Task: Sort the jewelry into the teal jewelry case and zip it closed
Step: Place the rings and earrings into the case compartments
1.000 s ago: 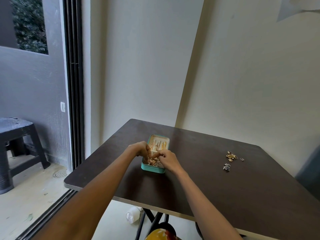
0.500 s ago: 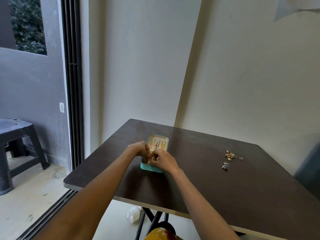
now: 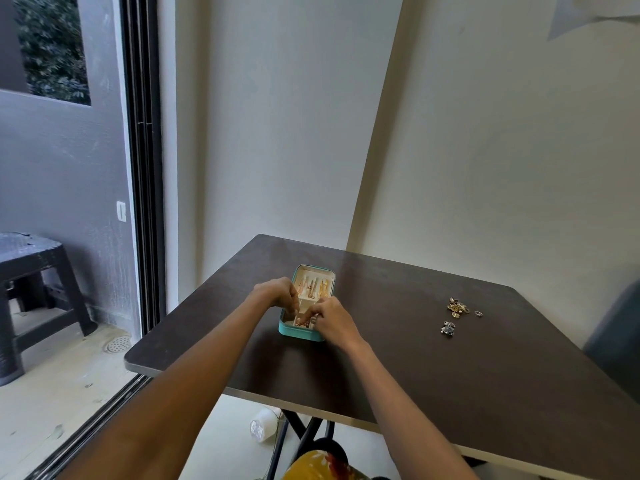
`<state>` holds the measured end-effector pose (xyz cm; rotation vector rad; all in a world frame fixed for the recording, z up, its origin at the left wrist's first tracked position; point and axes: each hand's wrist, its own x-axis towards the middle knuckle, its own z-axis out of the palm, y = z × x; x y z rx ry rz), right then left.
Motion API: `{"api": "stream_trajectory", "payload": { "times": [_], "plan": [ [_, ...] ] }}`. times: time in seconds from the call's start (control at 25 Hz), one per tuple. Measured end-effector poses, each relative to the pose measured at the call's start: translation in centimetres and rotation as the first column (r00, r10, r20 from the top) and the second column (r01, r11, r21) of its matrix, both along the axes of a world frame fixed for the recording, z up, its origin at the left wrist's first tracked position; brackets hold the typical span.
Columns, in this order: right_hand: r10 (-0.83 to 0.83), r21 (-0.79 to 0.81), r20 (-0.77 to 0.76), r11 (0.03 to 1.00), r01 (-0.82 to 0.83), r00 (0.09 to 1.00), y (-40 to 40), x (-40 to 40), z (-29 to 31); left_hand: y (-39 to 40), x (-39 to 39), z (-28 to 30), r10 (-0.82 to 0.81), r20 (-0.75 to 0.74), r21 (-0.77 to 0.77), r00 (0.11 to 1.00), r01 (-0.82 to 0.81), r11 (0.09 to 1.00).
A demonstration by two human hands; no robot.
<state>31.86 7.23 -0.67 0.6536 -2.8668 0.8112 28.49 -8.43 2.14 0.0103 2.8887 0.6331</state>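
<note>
Dark brown tabletop [image 3: 450,375], open teal jewelry case [image 3: 300,335] partly filled. Left hand [image 3: 277,293], right hand [image 3: 330,315]: fingertips curled over compartments, grip unclear. Loose gold and silver pieces [image 3: 458,306] well right of fingers; zipping pending.

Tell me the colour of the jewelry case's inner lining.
Cream-white lining, inside the teal case; head view.

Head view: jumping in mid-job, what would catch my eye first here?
The open teal jewelry case near the left middle of the dark table, with both hands working inside it: left hand and right hand over its near compartments. To the right, apart from the case, lie a small pile of loose jewelry and a silver piece, still unsorted.
</note>
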Motion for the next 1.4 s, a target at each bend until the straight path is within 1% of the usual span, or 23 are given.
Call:
{"api": "stream_trajectory", "payload": {
  "times": [0.08, 0.2, 0.32, 0.4, 0.52, 0.64, 0.76, 0.8, 0.84, 0.88, 0.96, 1.0, 1.12, 1.2, 1.32, 1.4],
  "plan": [
    [-0.013, -0.002, -0.009, 1.0, 0.013, 1.0, 0.2, -0.1, 0.1, 0.3, -0.1, 0.3, -0.016, -0.007, -0.014, 1.0, 0.015, 1.0],
    [-0.129, -0.127, -0.045, 0.984, 0.122, 0.991, 1.2, -0.6, 0.6, 1.8, -0.6, 1.0, -0.022, -0.064, 0.0, 0.998, 0.022, 1.0],
    [-0.275, -0.226, -0.056, 0.94, 0.257, 0.96, 3.7, -1.4, 1.0, 5.3, -1.0, 1.5, -0.074, -0.15, 0.105, 0.986, 0.091, 0.99],
    [-0.376, -0.296, -0.041, 0.889, 0.349, 0.926, 6.1, -1.8, 0.9, 8.9, -1.3, 1.3, -0.119, -0.206, 0.194, 0.971, 0.16, 0.968],
    [-0.519, -0.356, -0.025, 0.804, 0.477, 0.855, 10.5, -2.1, 0.5, 15.1, -1.3, 0.0, -0.133, -0.28, 0.304, 0.951, 0.219, 0.927],
    [-0.657, -0.324, -0.004, 0.714, 0.621, 0.754, 15.3, -2.0, -0.7, 21.3, -1.2, -2.3, -0.117, -0.296, 0.433, 0.948, 0.242, 0.868],
    [-0.786, -0.272, 0.04, 0.585, 0.764, 0.617, 21.3, -2.5, -1.8, 26.9, -1.7, -4.6, -0.157, -0.303, 0.487, 0.94, 0.295, 0.822],
    [-0.802, -0.264, 0.078, 0.556, 0.788, 0.592, 23.2, -3.0, -2.1, 28.1, -2.0, -5.3, -0.162, -0.308, 0.501, 0.937, 0.305, 0.81],
    [-0.797, -0.268, 0.129, 0.545, 0.795, 0.59, 24.8, -3.4, -2.3, 29.1, -2.3, -5.7, -0.159, -0.315, 0.518, 0.936, 0.31, 0.798],
    [-0.769, -0.278, 0.177, 0.559, 0.781, 0.614, 26.1, -3.6, -2.4, 29.8, -2.5, -6.2, -0.148, -0.323, 0.53, 0.935, 0.308, 0.79],
    [-0.703, -0.293, 0.213, 0.617, 0.731, 0.679, 27.4, -4.0, -2.7, 30.5, -3.2, -6.8, -0.121, -0.357, 0.533, 0.926, 0.308, 0.788],
    [-0.691, -0.287, 0.198, 0.637, 0.715, 0.695, 27.5, -4.1, -2.8, 30.7, -3.7, -6.9, -0.114, -0.376, 0.527, 0.92, 0.313, 0.79],
    [-0.693, -0.178, 0.088, 0.696, 0.696, 0.715, 26.9, -4.3, -3.1, 30.9, -4.9, -6.8, -0.119, -0.404, 0.517, 0.907, 0.334, 0.788],
    [-0.686, -0.184, 0.087, 0.702, 0.688, 0.722, 26.8, -4.6, -3.0, 30.8, -5.3, -6.7, -0.123, -0.411, 0.515, 0.903, 0.342, 0.786],
    [-0.664, -0.305, 0.099, 0.689, 0.657, 0.741, 27.2, -5.0, -3.1, 30.7, -5.4, -6.6, -0.105, -0.419, 0.543, 0.902, 0.342, 0.767],
    [-0.626, -0.476, 0.101, 0.652, 0.59, 0.774, 27.2, -4.9, -3.1, 30.6, -5.1, -6.3, -0.086, -0.421, 0.583, 0.903, 0.342, 0.737]
  ]
}}
